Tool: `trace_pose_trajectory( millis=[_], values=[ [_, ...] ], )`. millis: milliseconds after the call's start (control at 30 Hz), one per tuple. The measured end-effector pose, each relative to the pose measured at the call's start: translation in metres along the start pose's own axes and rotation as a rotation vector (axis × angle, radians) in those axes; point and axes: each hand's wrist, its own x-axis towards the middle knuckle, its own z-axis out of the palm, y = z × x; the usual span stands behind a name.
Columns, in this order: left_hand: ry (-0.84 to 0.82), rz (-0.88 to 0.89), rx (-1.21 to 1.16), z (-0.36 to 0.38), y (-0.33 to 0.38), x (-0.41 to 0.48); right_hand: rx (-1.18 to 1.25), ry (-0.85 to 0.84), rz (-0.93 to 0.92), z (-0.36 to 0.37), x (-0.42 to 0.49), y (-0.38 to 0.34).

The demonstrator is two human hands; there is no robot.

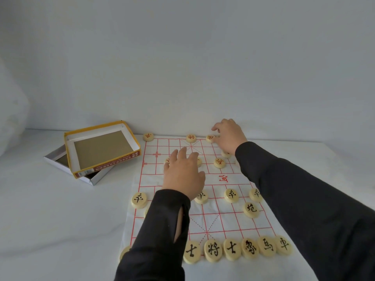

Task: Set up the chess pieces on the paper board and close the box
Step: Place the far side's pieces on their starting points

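A paper board (pixel 233 224) with red grid lines lies on the white desk (pixel 60 220). The left hand (pixel 183 173) is stretched out over the far half, its fingers (pixel 183 154) straight and spread, partly covering two red discs. The right hand (pixel 229 136) is at the far edge, curled fingers touching a red piece (pixel 210 138); whether they pinch it cannot be told. Black pieces (pixel 213 250) line the near row, with more of them further up the board. Left of the board, the yellow box lid (pixel 105 168) lies open side up, tilted across the white box tray (pixel 95 179).
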Motion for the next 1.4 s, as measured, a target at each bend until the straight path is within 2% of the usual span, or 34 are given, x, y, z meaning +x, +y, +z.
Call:
trace_pose_trajectory(
  millis=[167, 300, 467, 733, 900, 1033, 1167, 1400],
  values=[
    [-0.011, 0.082, 0.049, 0.005, 0.014, -0.005, 0.301, 0.150, 0.193, -0.014, -0.047, 0.008],
    [-0.030, 0.142, 0.099, 0.011, 0.021, -0.010, 0.425, 0.146, 0.314, -0.018, -0.089, 0.016],
    [0.001, 0.171, 0.116, 0.015, 0.031, -0.015, 0.393, 0.036, 0.358, -0.036, -0.118, 0.031],
    [0.030, 0.283, 0.201, 0.031, 0.045, -0.024, 0.312, 0.046, 0.605, -0.045, -0.157, 0.090],
    [0.029, 0.291, 0.235, 0.037, 0.049, -0.022, 0.286, -0.031, 0.672, -0.038, -0.159, 0.105],
    [0.033, 0.279, 0.241, 0.038, 0.047, -0.021, 0.366, -0.085, 0.666, -0.032, -0.156, 0.107],
    [0.026, 0.266, 0.245, 0.039, 0.044, -0.022, 0.383, -0.041, 0.655, -0.024, -0.152, 0.103],
    [0.040, 0.246, 0.241, 0.035, 0.041, -0.018, 0.147, 0.026, 0.657, -0.019, -0.145, 0.094]
  ],
)
